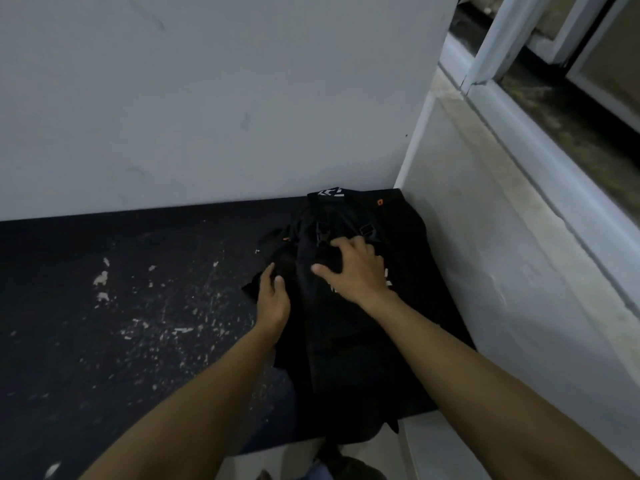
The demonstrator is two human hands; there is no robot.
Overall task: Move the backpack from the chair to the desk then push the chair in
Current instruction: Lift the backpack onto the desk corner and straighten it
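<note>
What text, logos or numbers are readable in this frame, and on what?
No text can be read.
Backpack top panel: white angular logo mark, a graphic with no legible letters.
Backpack front: white print, mostly covered by the right hand, unreadable.
Orange tab near the backpack's top corner: too small to read.
Desk: only paint chips, no markings.

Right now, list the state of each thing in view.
backpack: lying flat on the desk, in the corner by the wall.
desk: dark top, scuffed with pale flecks.
left hand: resting on the backpack's left edge.
right hand: fingers spread, pressing on the backpack.
</note>
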